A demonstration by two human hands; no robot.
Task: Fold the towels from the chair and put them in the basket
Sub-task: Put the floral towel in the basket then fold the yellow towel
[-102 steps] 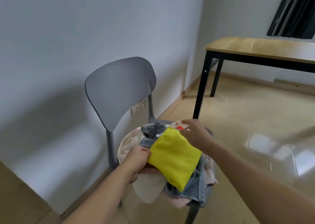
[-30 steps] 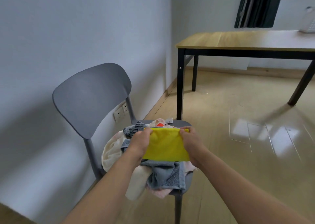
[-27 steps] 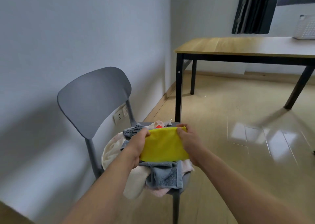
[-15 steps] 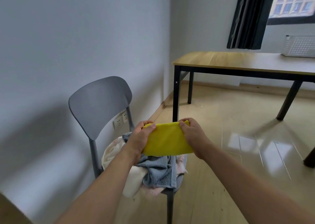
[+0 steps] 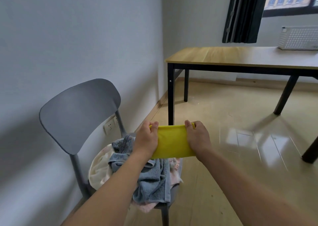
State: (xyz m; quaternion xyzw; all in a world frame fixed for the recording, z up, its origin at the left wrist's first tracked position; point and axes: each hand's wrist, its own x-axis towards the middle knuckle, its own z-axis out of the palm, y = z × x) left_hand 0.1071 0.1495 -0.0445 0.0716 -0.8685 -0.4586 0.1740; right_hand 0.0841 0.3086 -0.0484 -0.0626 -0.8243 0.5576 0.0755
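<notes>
Both forearms reach forward and slightly inward, bare to the frame edge; the left hand (image 5: 148,138) and the right hand (image 5: 197,138) face each other with knuckles up, each pinching an upper corner of the folded yellow towel (image 5: 172,142) between thumb and curled fingers, so the cloth is stretched taut between them above the chair's front edge. The towel is a smooth, fine-napped rectangle with a rounded fold along its top. Below it the grey chair (image 5: 80,112), a matte moulded plastic shell on thin legs, carries a heap of loose towels: a blue terry towel (image 5: 152,182) with a looped pile hanging over the seat edge, a cream towel (image 5: 100,169) at the left, a pink towel (image 5: 174,171) underneath. A white perforated basket (image 5: 299,38) stands on the far wooden table (image 5: 232,55), which has black metal legs; it is well apart from the hands. Compared with half a second ago, the yellow towel is held a little higher and flatter, and the view has swung so that more of the basket shows.
</notes>
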